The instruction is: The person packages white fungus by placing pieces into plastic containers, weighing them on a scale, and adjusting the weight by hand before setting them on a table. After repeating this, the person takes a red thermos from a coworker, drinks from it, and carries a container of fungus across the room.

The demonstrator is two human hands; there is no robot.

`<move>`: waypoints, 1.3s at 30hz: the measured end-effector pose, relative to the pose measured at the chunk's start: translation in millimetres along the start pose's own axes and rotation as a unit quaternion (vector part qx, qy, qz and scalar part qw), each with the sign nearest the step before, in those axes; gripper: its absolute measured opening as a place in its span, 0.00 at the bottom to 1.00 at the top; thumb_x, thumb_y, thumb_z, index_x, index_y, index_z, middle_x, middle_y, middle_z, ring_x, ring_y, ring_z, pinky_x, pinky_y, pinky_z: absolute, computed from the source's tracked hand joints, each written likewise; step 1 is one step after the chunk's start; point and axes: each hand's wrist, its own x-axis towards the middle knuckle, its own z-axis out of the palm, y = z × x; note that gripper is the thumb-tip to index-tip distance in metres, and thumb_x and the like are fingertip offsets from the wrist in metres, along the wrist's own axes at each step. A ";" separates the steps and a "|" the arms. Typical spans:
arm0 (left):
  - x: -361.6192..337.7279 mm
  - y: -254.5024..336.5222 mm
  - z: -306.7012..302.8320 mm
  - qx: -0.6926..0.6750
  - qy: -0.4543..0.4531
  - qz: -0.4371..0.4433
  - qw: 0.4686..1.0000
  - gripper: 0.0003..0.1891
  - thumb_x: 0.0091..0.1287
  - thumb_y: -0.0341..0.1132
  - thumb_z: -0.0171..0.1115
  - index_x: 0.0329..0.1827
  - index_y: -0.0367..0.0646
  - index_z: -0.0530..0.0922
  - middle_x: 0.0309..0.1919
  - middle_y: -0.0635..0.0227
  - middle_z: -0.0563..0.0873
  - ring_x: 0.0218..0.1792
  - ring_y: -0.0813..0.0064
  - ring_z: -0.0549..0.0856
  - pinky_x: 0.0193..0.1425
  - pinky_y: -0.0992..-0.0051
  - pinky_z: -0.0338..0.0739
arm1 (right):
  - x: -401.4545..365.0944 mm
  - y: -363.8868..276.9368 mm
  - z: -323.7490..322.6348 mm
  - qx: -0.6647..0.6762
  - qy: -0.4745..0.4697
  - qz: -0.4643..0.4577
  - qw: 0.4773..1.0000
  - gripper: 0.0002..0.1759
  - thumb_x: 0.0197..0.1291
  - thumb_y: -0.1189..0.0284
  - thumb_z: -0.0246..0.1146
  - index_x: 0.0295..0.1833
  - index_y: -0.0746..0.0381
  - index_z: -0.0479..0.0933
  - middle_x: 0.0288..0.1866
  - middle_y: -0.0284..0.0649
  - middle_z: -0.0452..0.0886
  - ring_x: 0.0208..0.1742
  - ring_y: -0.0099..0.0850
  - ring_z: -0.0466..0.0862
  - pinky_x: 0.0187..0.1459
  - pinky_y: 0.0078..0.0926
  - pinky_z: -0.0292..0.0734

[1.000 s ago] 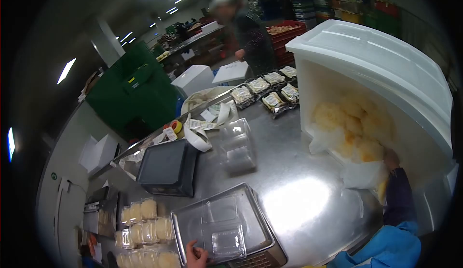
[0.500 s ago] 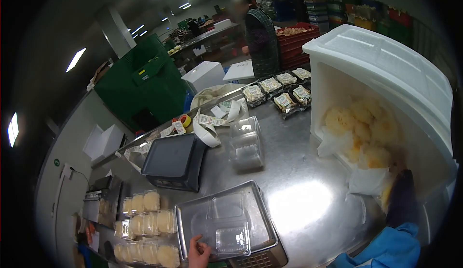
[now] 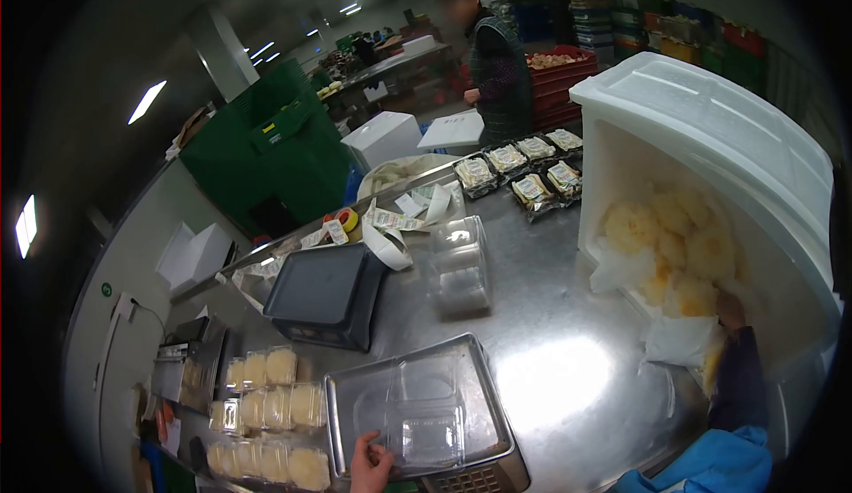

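Observation:
My left hand has its fingers curled at the lower left edge of an open clear plastic clamshell container. The container lies on the metal tray of a scale. On the right, my right hand reaches into a large white tub tipped on its side. It is beside pale yellow, fuzzy round pieces that look like lion's mane mushrooms; its fingers are partly hidden. White paper lines the tub's mouth.
Filled clear packs stand left of the scale. A dark grey box, stacked clear containers and label strips lie behind. Black-tray packs line the back edge, and a person stands beyond.
My right hand has moved further into the tub, up to the pale pieces. My left hand stays at the container. The view has shifted slightly.

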 end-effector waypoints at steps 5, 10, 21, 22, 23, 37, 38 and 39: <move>7.0 -24.1 1.2 0.012 0.012 0.009 1.000 0.23 0.61 0.28 0.56 0.60 0.42 0.64 0.30 0.69 0.73 0.26 0.78 0.76 0.28 0.80 0.76 | 12.4 -56.6 -65.0 0.332 -0.086 0.328 0.880 0.16 0.55 0.63 0.56 0.33 0.68 0.73 0.25 0.41 0.77 0.22 0.32 0.76 0.28 0.34 0.72; 5.9 -19.1 -1.2 0.024 0.011 0.019 0.999 0.22 0.61 0.29 0.56 0.59 0.43 0.65 0.30 0.69 0.74 0.26 0.78 0.77 0.28 0.81 0.75 | 17.0 -81.3 -58.8 0.431 0.090 0.345 0.829 0.23 0.54 0.52 0.58 0.32 0.64 0.75 0.19 0.35 0.70 0.18 0.26 0.69 0.19 0.30 0.65; 0.1 -0.9 0.7 -0.041 0.000 -0.017 0.999 0.22 0.62 0.31 0.57 0.59 0.44 0.65 0.30 0.68 0.74 0.27 0.78 0.77 0.29 0.79 0.77 | 11.7 -111.9 -120.9 0.549 -0.178 0.417 0.702 0.32 0.49 0.40 0.58 0.41 0.61 0.76 0.25 0.33 0.74 0.22 0.25 0.72 0.23 0.24 0.62; 1.0 -3.1 -0.1 -0.021 0.004 -0.004 1.000 0.22 0.62 0.31 0.57 0.59 0.43 0.65 0.30 0.68 0.74 0.27 0.79 0.77 0.29 0.80 0.77 | 14.0 -123.8 -122.4 0.591 -0.117 0.392 0.695 0.31 0.50 0.42 0.59 0.44 0.59 0.76 0.29 0.34 0.76 0.26 0.25 0.75 0.25 0.26 0.65; 1.8 -3.7 -0.5 0.000 0.008 0.010 1.000 0.22 0.62 0.31 0.57 0.59 0.43 0.65 0.29 0.68 0.74 0.27 0.79 0.77 0.28 0.80 0.76 | 19.8 -122.2 -119.2 0.610 -0.087 0.380 0.690 0.31 0.50 0.43 0.59 0.46 0.59 0.76 0.31 0.34 0.77 0.28 0.25 0.76 0.27 0.28 0.67; 2.8 -2.1 -0.6 0.008 0.001 0.013 1.000 0.23 0.62 0.32 0.57 0.59 0.40 0.64 0.29 0.68 0.74 0.26 0.79 0.76 0.27 0.81 0.73 | 65.1 -94.0 -66.6 0.122 -0.081 0.140 0.979 0.34 0.41 0.48 0.65 0.46 0.66 0.76 0.39 0.46 0.81 0.44 0.41 0.80 0.45 0.33 0.73; 3.0 -3.3 -1.4 0.017 -0.004 0.016 1.000 0.23 0.62 0.32 0.57 0.60 0.41 0.64 0.29 0.69 0.74 0.26 0.79 0.76 0.28 0.81 0.73 | 66.7 -90.4 -56.8 0.084 -0.082 0.113 0.987 0.35 0.41 0.48 0.64 0.47 0.67 0.75 0.42 0.47 0.80 0.46 0.41 0.80 0.46 0.33 0.73; 3.2 -4.2 -0.9 0.017 -0.006 0.016 1.000 0.23 0.62 0.32 0.57 0.60 0.41 0.64 0.29 0.69 0.74 0.26 0.79 0.76 0.28 0.81 0.73 | 68.1 -88.0 -48.0 0.046 -0.082 0.085 0.992 0.35 0.41 0.48 0.64 0.47 0.67 0.75 0.44 0.48 0.80 0.48 0.42 0.79 0.48 0.33 0.72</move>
